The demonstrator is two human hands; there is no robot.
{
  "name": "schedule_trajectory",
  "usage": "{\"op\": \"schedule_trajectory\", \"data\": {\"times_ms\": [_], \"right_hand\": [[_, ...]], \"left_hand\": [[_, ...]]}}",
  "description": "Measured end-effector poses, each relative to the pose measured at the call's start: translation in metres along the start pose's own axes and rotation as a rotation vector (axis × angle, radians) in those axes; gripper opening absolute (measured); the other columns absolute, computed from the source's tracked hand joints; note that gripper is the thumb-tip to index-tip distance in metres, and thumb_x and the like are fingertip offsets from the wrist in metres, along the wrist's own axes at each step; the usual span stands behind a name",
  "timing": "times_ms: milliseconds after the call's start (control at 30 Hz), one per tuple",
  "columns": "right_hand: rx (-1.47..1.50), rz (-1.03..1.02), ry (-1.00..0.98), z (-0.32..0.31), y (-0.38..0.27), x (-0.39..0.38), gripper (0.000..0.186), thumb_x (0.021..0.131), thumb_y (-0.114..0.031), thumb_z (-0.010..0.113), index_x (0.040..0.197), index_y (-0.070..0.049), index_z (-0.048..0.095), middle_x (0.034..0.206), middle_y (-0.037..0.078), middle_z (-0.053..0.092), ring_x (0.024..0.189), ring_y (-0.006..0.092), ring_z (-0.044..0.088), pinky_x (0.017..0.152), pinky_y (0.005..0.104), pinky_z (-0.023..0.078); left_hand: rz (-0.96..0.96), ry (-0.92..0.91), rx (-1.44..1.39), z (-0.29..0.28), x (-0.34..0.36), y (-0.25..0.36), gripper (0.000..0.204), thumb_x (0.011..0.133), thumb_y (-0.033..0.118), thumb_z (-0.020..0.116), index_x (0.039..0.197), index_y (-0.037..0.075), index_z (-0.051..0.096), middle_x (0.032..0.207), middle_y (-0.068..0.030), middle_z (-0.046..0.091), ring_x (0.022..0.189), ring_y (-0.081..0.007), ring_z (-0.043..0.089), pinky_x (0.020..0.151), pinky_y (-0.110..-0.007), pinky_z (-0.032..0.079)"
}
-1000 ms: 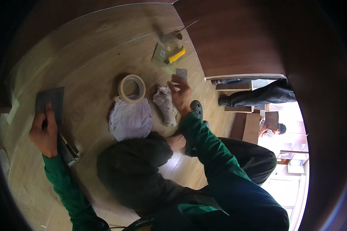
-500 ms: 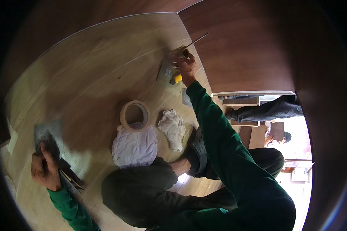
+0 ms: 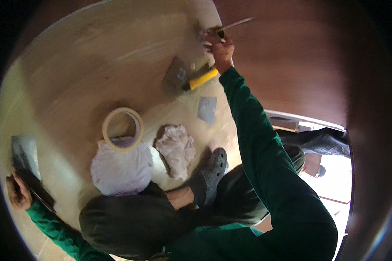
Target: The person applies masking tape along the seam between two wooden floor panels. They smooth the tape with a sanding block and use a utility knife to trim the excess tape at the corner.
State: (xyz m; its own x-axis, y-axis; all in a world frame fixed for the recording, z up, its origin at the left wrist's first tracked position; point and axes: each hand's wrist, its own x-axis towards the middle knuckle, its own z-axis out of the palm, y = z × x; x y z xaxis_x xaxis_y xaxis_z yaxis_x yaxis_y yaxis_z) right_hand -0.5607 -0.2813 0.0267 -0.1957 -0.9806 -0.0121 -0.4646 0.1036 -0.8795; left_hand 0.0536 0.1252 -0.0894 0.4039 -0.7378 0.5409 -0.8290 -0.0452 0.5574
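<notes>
My left hand (image 3: 19, 189) is at the far left, fingers curled on a dark grey sheet (image 3: 24, 150) that looks like sandpaper. My right hand (image 3: 220, 52) reaches far forward, gripping a small dark container (image 3: 217, 31) with a thin rod (image 3: 237, 23) sticking out. Below it lie a grey-green flat piece (image 3: 173, 71), a yellow-handled tool (image 3: 202, 79) and a small grey square (image 3: 207, 108). Before my knees, a masking tape roll (image 3: 110, 116) rests on a white cloth bundle (image 3: 119, 172), beside a crumpled pale rag (image 3: 176, 148).
I sit cross-legged on a wood-look floor (image 3: 91, 65) between brown panels (image 3: 292, 61), one grey clog (image 3: 213, 167) showing. At right, beyond the panel opening, another person's dark-trousered leg (image 3: 318, 141) and a partly visible person in a cap (image 3: 320, 170) appear.
My right hand has moved forward from beside the rag to the container with the rod and closed on it. My left hand stays on the sheet. The view has shifted.
</notes>
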Motion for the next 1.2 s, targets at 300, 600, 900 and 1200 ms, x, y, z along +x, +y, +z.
{"op": "schedule_trajectory", "data": {"times_ms": [300,600,900,1200], "right_hand": [[-0.577,-0.027,0.201,-0.133,0.05,-0.132,0.04,0.082,-0.025,0.075,0.108,0.005,0.07,0.098,0.016,0.074,0.089,0.0236,0.07,0.081,0.033,0.054],[-0.853,-0.314,-0.408,-0.022,-0.017,-0.328,0.067,0.08,-0.022,0.081,0.138,-0.006,0.051,0.109,0.009,0.064,0.097,0.0226,0.065,0.084,0.0367,0.053],[-0.577,0.133,-0.167,-0.034,-0.029,-0.285,0.047,0.079,0.0,0.063,0.126,0.001,0.061,0.105,0.011,0.071,0.092,0.0163,0.065,0.082,0.0302,0.053],[-0.387,-0.105,-0.359,0.015,-0.139,-0.153,0.056,0.078,-0.01,0.073,0.129,0.006,0.056,0.107,0.018,0.071,0.095,0.0202,0.067,0.082,0.0351,0.055]], "left_hand": [[-0.552,0.033,-0.372,0.035,0.011,-0.008,0.024,0.097,0.015,0.065,0.11,-0.004,0.073,0.103,-0.01,0.076,0.089,-0.012,0.069,0.081,-0.025,0.054],[-0.229,-0.098,0.123,0.033,0.037,0.079,0.022,0.094,0.028,0.071,0.082,0.01,0.075,0.068,-0.0044,0.068,0.06,-0.0067,0.057,0.059,-0.024,0.047],[-0.123,0.047,-0.091,0.04,0.049,0.114,0.043,0.091,0.021,0.075,0.061,0.005,0.05,0.054,-0.0069,0.039,0.048,-0.0157,0.035,0.047,-0.03,0.034],[-0.109,0.041,-0.068,0.036,0.047,0.104,0.04,0.091,0.018,0.075,0.061,0.006,0.05,0.055,-0.0082,0.047,0.046,-0.0194,0.042,0.047,-0.033,0.037]]}}
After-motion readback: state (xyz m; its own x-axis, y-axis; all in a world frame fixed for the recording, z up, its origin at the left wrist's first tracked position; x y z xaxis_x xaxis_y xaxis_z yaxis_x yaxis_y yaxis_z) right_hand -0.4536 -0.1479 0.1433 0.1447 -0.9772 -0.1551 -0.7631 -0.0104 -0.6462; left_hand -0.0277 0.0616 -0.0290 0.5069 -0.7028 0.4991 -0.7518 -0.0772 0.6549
